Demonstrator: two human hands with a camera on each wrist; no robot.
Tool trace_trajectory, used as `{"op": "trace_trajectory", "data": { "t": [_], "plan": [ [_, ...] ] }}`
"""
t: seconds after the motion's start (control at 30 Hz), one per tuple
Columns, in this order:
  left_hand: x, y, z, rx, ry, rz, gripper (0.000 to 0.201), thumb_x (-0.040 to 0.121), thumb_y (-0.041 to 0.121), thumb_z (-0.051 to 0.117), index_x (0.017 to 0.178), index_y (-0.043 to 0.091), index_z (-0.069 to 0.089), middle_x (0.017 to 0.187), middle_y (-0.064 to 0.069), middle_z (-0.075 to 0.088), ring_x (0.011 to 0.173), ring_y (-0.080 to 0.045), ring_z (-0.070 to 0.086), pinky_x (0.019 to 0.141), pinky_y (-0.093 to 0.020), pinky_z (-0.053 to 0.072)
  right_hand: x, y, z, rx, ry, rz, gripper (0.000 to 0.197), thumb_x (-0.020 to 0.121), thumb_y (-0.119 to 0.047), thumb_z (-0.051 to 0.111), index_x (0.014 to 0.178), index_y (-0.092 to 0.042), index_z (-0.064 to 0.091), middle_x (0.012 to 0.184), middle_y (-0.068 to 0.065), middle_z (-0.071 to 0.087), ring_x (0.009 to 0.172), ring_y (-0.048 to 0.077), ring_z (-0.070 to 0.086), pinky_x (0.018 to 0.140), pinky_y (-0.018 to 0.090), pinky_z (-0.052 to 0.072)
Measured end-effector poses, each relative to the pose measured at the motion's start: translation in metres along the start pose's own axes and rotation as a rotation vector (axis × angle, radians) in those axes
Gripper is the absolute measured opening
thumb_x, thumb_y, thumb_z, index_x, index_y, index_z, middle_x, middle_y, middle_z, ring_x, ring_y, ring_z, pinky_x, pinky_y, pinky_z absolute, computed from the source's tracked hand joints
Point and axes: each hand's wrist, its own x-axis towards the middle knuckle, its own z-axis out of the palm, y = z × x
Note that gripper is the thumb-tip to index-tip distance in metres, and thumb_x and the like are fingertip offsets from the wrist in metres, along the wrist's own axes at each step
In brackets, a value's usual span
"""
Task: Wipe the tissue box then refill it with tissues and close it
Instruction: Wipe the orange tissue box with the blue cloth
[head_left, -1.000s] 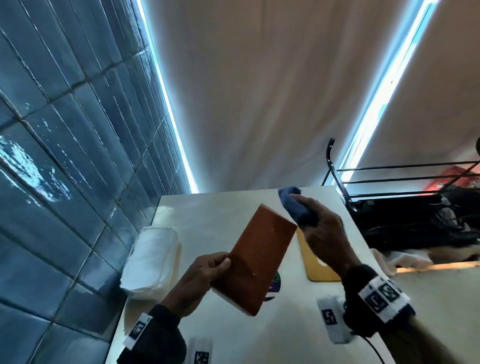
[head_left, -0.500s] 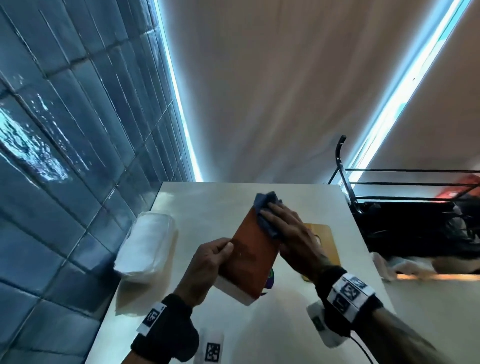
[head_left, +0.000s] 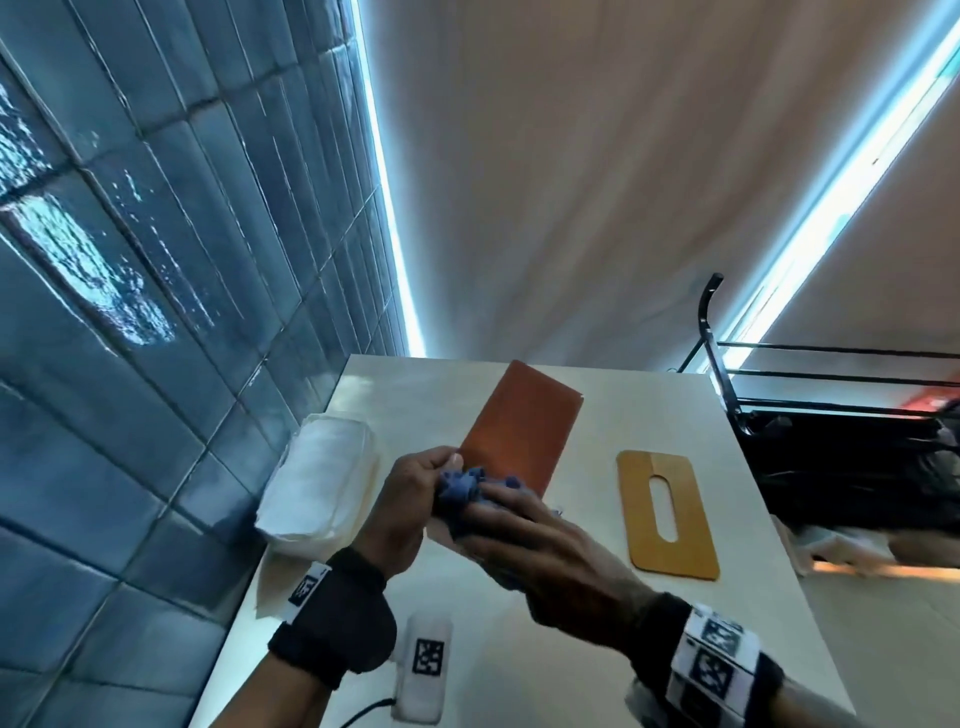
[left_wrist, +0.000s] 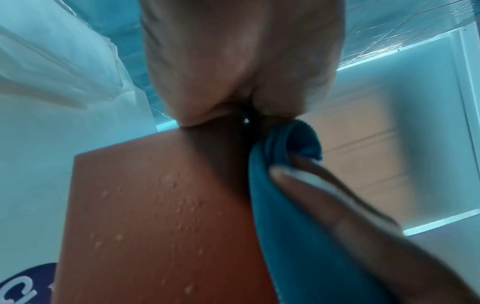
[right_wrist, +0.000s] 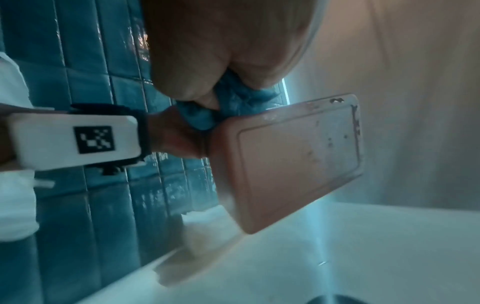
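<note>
a: while the left hand (head_left: 410, 499) grips the box (head_left: 519, 421) near end, tilted above the table (head_left: 727, 467), what's the right hand (head_left: 540, 551) doing?
b: fingers pressing a cloth (head_left: 462, 493) against it.

L hand (left_wrist: 241, 67) grips wet brown box (left_wrist: 161, 216); finger (left_wrist: 324, 197) presses blue cloth (left_wrist: 285, 185) on box edge.

Black wristbands (head_left: 332, 618) carrying white camera pods (head_left: 423, 670) with square black-and-white markers
</note>
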Motion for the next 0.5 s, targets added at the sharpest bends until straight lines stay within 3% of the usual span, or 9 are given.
{"op": "trace_trajectory", "data": {
  "t": [0.07, 0.17, 0.23, 0.3, 0.37, 0.43, 0.5],
  "plan": [
    [-0.004, -0.002, -0.001, -0.002, 0.003, -0.01, 0.033, 0.099, 0.008, 0.048, 0.077, 0.008, 0.072, 0.075, -0.006, 0.071, 0.071, -0.023, 0.063, 0.061, -0.026, 0.051, -0.001, 0.02, -0.009, -0.032, 0.023, 0.048, 0.038, 0.091, -0.001, 0.061, 0.128, -0.006, 0.063, 0.142, 0.015, 0.056, 0.135, 0.032, 0.047, 0.108, 0.044, 0.045],
    [-0.007, 0.0, 0.003, -0.074, -0.013, -0.027, 0.027, 0.099, 0.011, 0.05, 0.095, 0.005, 0.076, 0.091, -0.011, 0.077, 0.081, -0.024, 0.07, 0.071, -0.03, 0.056, 0.014, 0.046, -0.025, -0.048, 0.281, 0.334, 0.034, 0.096, -0.016, 0.047, 0.118, -0.001, 0.069, 0.128, 0.023, 0.063, 0.12, 0.037, 0.056, 0.094, 0.051, 0.053],
    [-0.006, -0.001, 0.003, -0.086, -0.011, -0.039, 0.027, 0.098, 0.01, 0.05, 0.1, 0.005, 0.076, 0.096, -0.015, 0.077, 0.085, -0.028, 0.071, 0.074, -0.034, 0.056, 0.017, 0.024, -0.011, -0.059, 0.261, 0.22, 0.034, 0.098, -0.018, 0.049, 0.123, -0.002, 0.064, 0.133, 0.023, 0.061, 0.124, 0.036, 0.053, 0.104, 0.049, 0.048],
    [-0.008, -0.003, -0.002, -0.097, -0.014, -0.065, 0.03, 0.098, 0.006, 0.048, 0.1, 0.01, 0.077, 0.098, -0.015, 0.078, 0.087, -0.03, 0.073, 0.072, -0.034, 0.057, 0.009, 0.001, 0.003, -0.025, 0.068, 0.058, 0.038, 0.098, -0.014, 0.051, 0.134, -0.005, 0.058, 0.144, 0.018, 0.053, 0.134, 0.034, 0.047, 0.114, 0.044, 0.04],
    [-0.015, -0.007, -0.004, -0.115, -0.019, -0.083, 0.031, 0.098, 0.006, 0.048, 0.098, 0.012, 0.078, 0.097, -0.013, 0.078, 0.086, -0.026, 0.073, 0.071, -0.031, 0.057, 0.004, 0.018, -0.005, -0.04, 0.001, 0.033, 0.041, 0.096, -0.013, 0.053, 0.136, -0.006, 0.056, 0.146, 0.017, 0.052, 0.134, 0.035, 0.048, 0.108, 0.044, 0.047],
    [-0.019, -0.01, -0.003, -0.102, -0.007, -0.077, 0.029, 0.098, 0.009, 0.05, 0.097, 0.01, 0.078, 0.095, -0.01, 0.078, 0.084, -0.021, 0.071, 0.072, -0.027, 0.056, 0.005, 0.056, -0.015, -0.055, 0.103, 0.237, 0.04, 0.092, -0.008, 0.051, 0.131, -0.004, 0.061, 0.139, 0.023, 0.056, 0.125, 0.039, 0.055, 0.097, 0.051, 0.054],
    [-0.02, -0.01, 0.001, -0.075, -0.001, -0.056, 0.027, 0.099, 0.011, 0.051, 0.096, 0.008, 0.078, 0.095, -0.01, 0.078, 0.085, -0.022, 0.071, 0.075, -0.03, 0.054, 0.008, 0.074, -0.022, -0.068, 0.231, 0.399, 0.038, 0.089, 0.0, 0.059, 0.127, -0.002, 0.063, 0.136, 0.024, 0.058, 0.12, 0.039, 0.056, 0.091, 0.055, 0.055]
  ]
}}
